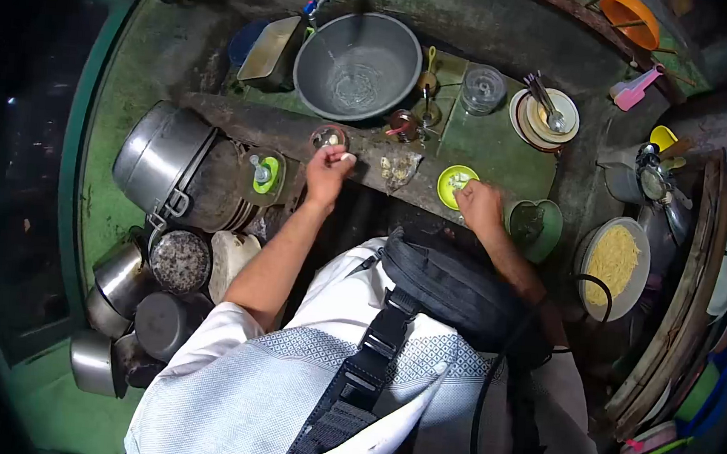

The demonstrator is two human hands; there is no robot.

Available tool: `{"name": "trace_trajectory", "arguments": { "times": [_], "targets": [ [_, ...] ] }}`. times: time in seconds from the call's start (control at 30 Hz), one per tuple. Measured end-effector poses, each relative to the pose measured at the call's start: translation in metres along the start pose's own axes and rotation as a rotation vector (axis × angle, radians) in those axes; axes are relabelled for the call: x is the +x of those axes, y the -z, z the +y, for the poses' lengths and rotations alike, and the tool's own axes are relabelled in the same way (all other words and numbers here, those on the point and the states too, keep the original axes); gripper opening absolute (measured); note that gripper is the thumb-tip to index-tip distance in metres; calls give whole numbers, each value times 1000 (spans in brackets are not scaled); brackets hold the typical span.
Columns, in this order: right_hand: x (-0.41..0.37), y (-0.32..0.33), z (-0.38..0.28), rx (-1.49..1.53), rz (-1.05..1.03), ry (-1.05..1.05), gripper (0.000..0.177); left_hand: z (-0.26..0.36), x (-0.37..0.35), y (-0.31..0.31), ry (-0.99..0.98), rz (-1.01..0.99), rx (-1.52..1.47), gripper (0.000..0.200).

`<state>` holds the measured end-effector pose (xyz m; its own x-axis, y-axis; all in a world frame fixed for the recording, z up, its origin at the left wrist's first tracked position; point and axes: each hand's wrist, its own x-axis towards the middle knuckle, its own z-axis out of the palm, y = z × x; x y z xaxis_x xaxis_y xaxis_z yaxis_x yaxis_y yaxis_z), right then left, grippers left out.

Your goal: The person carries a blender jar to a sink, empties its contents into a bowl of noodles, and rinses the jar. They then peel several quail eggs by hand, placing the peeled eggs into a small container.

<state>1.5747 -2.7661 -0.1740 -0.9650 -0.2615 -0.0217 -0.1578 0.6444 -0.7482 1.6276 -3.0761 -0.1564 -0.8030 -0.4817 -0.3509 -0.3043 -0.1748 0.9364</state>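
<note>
Pinching a small white piece in a closed grip, the left hand hovers just beside the glass cup at the near edge of the surface, probably to work over it. The right hand touches the green bowl, seemingly to steady it, but its grip I cannot tell.

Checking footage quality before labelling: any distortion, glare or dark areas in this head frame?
Head view: strong fisheye, edges bend and corners go black; glare on the steel pot; left hand and right hand evenly lit, fairly sharp; far left side lost in dark.
</note>
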Motion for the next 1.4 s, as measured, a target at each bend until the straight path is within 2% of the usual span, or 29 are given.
{"name": "trace_trajectory", "arguments": {
  "times": [0.03,0.07,0.1,0.17,0.2,0.23,0.3,0.33,0.4,0.43,0.47,0.53,0.63,0.7,0.77,0.9,1.03,1.1,1.17,1.23,1.3,1.37,1.4],
  "targets": [
    [2,1,-1,-81,-80,-45,12,-1,15,12,-175,30,206,26],
    [3,-2,2,-53,1,69,16,3,29,23,-206,58,318,24],
    [3,-6,5,-59,-1,66,16,5,40,33,-324,77,467,24],
    [2,-12,8,-57,10,36,15,0,63,45,-295,104,607,22],
    [1,-13,8,-81,-81,-31,11,-3,69,51,-292,100,606,22],
    [0,-15,6,-87,-81,-36,11,-4,72,54,-318,91,653,21],
    [-2,-20,2,-44,141,98,10,-7,77,55,-345,72,696,20],
    [-2,-23,4,-86,66,-7,12,-4,73,54,-448,72,795,20],
    [-6,-16,-6,-84,76,11,12,4,61,48,-608,56,888,17],
    [-7,-14,-10,-78,83,35,12,8,52,41,-609,46,887,17],
    [-8,-15,-7,-81,88,28,12,12,41,32,-642,-66,863,16],
    [-8,-18,-3,-188,-18,-181,12,15,18,11,-702,-317,845,14],
    [-13,-15,-5,-173,47,-66,14,-1,5,-22,-866,-644,917,14],
    [-13,-17,0,-121,78,-119,16,-6,2,-46,-850,-667,1022,16],
    [-16,-16,4,-89,27,-63,15,-7,5,-62,-726,-566,1421,17],
    [-20,-14,7,-30,107,-11,14,-10,17,-70,-718,-606,1567,18],
    [-25,-6,4,8,8,-52,14,-11,14,-76,-642,-644,1661,22],
    [-25,-4,5,17,-14,-113,13,-13,10,-77,-633,-637,1633,24],
    [-27,-1,6,56,7,-74,14,-9,5,-78,-577,-660,1713,27],
    [-26,4,4,53,2,-60,14,-6,3,-77,-580,-653,1663,31],
    [-24,8,0,59,-26,-93,14,-7,1,-73,-635,-568,1521,30],
    [-23,10,-2,61,-53,-125,14,0,-6,-69,-589,-539,1406,25],
    [-23,11,-2,98,-47,-90,14,0,-7,-64,-635,-489,1235,25]
  ]
}}
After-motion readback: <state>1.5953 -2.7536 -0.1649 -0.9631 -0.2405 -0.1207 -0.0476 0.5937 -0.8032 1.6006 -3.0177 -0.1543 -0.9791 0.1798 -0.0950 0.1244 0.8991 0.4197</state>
